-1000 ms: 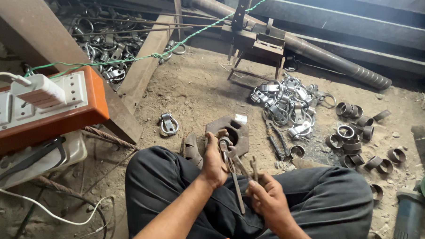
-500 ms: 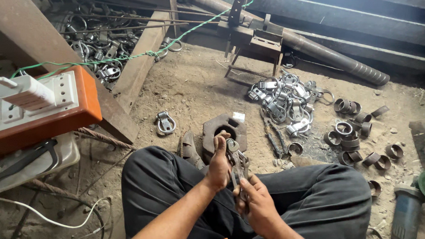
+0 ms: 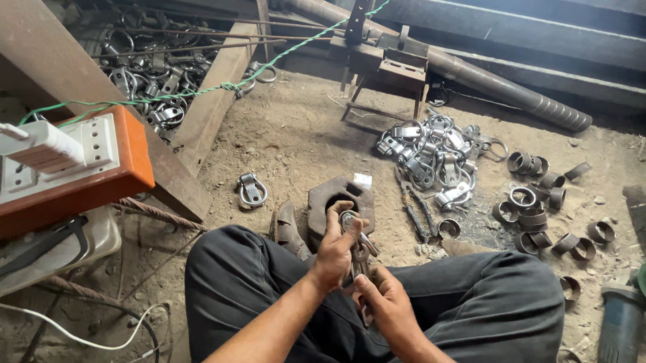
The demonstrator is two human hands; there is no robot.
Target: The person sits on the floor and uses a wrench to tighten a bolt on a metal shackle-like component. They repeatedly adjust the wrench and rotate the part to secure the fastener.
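1. Left hand (image 3: 334,247): closed around the upper end of a small grey metal ring-and-strap clamp piece (image 3: 349,221), fingers curled over its looped top, directly above the lap.
2. Right hand (image 3: 386,302): just below and toward the body from the left hand, fingers pinched on the lower end of a slim dark metal hand tool (image 3: 361,262); whether it is pliers or a rod I cannot tell. The tool's long axis runs nearly straight away from the body, from the right-hand grip up to the clamp piece held by the left. The left hand is the nearer of the two to the clamp piece; the right sits at the tool's tail.
3. Dark grey trousers (image 3: 485,305): crossed legs under both grips.
4. Heavy rusted steel block with a round hole (image 3: 320,199): on the dirt floor just beyond the left-hand grip, touching none of the held parts.
5. Single loose silver clamp with ring (image 3: 252,190): beyond and left of the grips, lying flat.
6. Dark long-handled pliers (image 3: 418,212): beyond and right of the grips, on the ground.
7. Heap of finished silver clamps (image 3: 433,156): farther out to the right.
8. Scatter of short cut steel pipe rings (image 3: 535,203): well to the right.
9. Blue-grey angle grinder with green disc (image 3: 631,307): far right, near the knee.
10. Orange-edged white socket board (image 3: 58,169): far left, a white plug seated.
11. Long rusty steel pipe (image 3: 491,82): farthest, lying diagonally.
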